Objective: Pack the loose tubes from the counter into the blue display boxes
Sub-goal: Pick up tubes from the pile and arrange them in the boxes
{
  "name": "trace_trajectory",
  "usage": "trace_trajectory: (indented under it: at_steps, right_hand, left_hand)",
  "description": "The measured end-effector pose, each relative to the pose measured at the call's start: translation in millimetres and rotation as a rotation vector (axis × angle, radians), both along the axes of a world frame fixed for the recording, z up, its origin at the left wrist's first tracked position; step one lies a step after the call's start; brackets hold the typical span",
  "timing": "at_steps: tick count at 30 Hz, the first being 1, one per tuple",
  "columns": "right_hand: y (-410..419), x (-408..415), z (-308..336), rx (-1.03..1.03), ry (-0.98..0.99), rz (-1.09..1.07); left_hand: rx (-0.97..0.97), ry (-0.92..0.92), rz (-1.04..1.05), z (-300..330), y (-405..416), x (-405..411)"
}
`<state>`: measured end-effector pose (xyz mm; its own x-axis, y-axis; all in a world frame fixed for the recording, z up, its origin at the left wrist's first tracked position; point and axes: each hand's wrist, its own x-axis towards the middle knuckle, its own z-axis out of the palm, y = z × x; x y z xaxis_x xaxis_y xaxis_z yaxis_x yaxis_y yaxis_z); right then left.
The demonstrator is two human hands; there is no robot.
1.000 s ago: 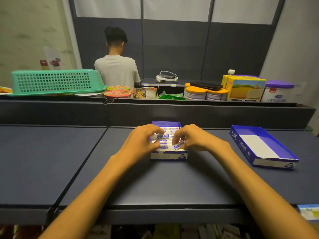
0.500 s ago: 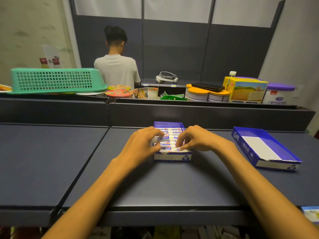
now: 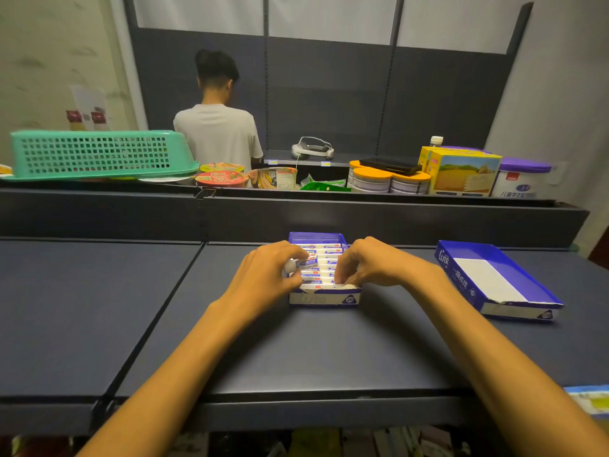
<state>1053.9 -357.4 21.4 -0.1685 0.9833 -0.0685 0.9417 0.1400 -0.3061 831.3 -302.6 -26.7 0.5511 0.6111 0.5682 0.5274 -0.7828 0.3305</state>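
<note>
A blue display box (image 3: 323,297) sits mid-counter, filled with a row of white-and-blue tubes (image 3: 324,255). My left hand (image 3: 267,275) is at the box's left side and grips one tube (image 3: 304,262) that lies tilted above the row. My right hand (image 3: 369,262) is over the box's right side, its curled fingertips pressing on the nearest tube (image 3: 342,285) at the front. A second blue display box (image 3: 540,285) lies to the right, with only its white floor showing inside.
A raised dark ledge (image 3: 362,219) runs behind the counter, carrying a green basket (image 3: 99,155), noodle cups, tins and a yellow carton (image 3: 461,173). A person in a white shirt (image 3: 217,133) stands beyond it, back turned. The counter's front edge is near my forearms.
My left hand has lifted one tube slightly above the row. My right hand's fingers have shifted toward the front of the box. The view has drifted a little.
</note>
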Motion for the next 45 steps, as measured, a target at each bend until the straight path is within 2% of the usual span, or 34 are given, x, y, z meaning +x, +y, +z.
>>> trace_trajectory:
  at_steps: [7,11,17,37,45]
  right_hand:
    - [5.8,-5.7,1.3,-0.027,-0.050,0.030]
    - [6.0,-13.8,-1.4,0.030,0.001,0.046]
    - [12.7,-26.0,-9.2,0.081,-0.070,0.042]
    - [15.5,-32.3,-9.8,0.073,-0.148,0.054]
    - [8.8,-23.5,-10.2,0.110,-0.081,0.022]
  left_hand:
    - [-0.007,0.014,0.010,0.2,0.8,0.3]
    - [-0.006,0.017,0.011,0.5,0.8,1.0]
    - [-0.002,0.015,0.017,0.5,1.1,0.4]
    - [0.009,0.017,0.024,0.8,0.4,0.2]
    - [-0.023,-0.010,-0.004,5.0,-1.1,2.0]
